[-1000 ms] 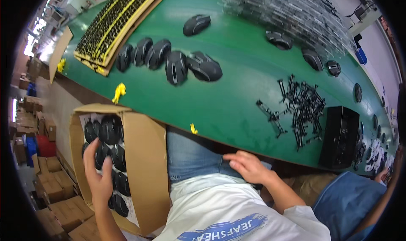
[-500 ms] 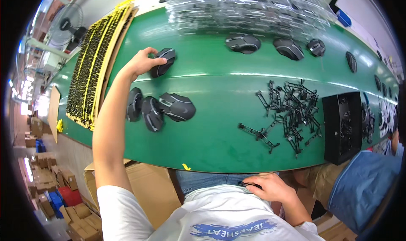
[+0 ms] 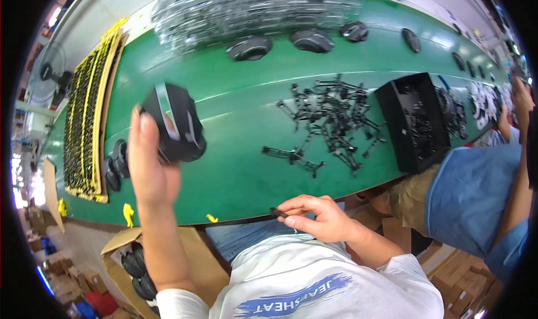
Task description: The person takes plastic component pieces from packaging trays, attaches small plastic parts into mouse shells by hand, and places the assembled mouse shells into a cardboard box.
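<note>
Here the left hand [image 3: 150,170] is gripping a black mouse shell [image 3: 175,124], fingers wrapped round its near side and the shell lifted clear above the green surface [image 3: 235,168], its underside with a pale strip turned up toward the camera. The right hand [image 3: 316,218] is resting at the near edge of the surface, thumb and fingertips pinched closed on a small black clip part [image 3: 278,212]. To do this step well, it seems wise to be bringing the shell down and toward the body so that both hands are meeting low, close over the surface edge, rather than working with the shell held high. The left hand is likely needing a steadier hold, with the opening of the shell facing the right hand and not tilted away. The small part looks thin and easy to drop, so the pinch should be staying firm until it is seated. More such parts are lying in a loose pile [image 3: 330,123] in the middle of the surface, beside a black tray [image 3: 414,123], and further shells [image 3: 116,165] are sitting just left of the raised one, near a long rack of black pieces [image 3: 84,134]. A cardboard box [image 3: 134,263] holding more shells is standing below the left forearm.
</note>
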`<state>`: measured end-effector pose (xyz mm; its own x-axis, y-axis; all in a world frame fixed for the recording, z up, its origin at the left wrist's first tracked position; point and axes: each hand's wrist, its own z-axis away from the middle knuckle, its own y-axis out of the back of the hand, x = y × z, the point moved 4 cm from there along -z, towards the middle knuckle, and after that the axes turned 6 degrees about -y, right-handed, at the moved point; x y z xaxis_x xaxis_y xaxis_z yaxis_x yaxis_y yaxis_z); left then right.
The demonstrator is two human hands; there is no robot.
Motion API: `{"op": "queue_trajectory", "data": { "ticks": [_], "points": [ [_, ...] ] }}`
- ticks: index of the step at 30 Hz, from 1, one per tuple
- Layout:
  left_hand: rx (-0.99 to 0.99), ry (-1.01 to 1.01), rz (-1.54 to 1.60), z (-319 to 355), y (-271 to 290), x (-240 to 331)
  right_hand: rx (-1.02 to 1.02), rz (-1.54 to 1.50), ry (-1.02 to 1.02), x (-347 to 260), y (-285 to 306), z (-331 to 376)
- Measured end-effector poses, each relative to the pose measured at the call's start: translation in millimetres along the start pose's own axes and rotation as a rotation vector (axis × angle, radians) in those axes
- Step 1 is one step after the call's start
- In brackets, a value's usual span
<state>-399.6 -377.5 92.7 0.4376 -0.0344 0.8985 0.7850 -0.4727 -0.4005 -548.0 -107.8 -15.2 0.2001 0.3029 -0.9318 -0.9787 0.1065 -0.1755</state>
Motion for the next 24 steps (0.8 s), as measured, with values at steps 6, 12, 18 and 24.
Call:
{"op": "queue_trajectory", "data": {
  "ticks": [6,12,18,24],
  "points": [
    [-0.153,0.143,0.465,106.0,-56.9,-59.3,0.332,-0.189,0.531,-45.4,-9.5,-19.3],
    [-0.218,0.076,0.298,121.5,-33.4,-82.9,0.242,-0.016,0.515,-56.5,-20.7,-27.7],
    [-0.351,-0.04,0.194,123.6,-42.5,-76.1,0.525,0.511,0.835,-104.6,-17.5,-7.6],
    [-0.346,-0.099,0.059,126.6,-26.6,-78.2,0.465,0.799,0.946,-123.0,-41.1,-18.9]
  ]
}}
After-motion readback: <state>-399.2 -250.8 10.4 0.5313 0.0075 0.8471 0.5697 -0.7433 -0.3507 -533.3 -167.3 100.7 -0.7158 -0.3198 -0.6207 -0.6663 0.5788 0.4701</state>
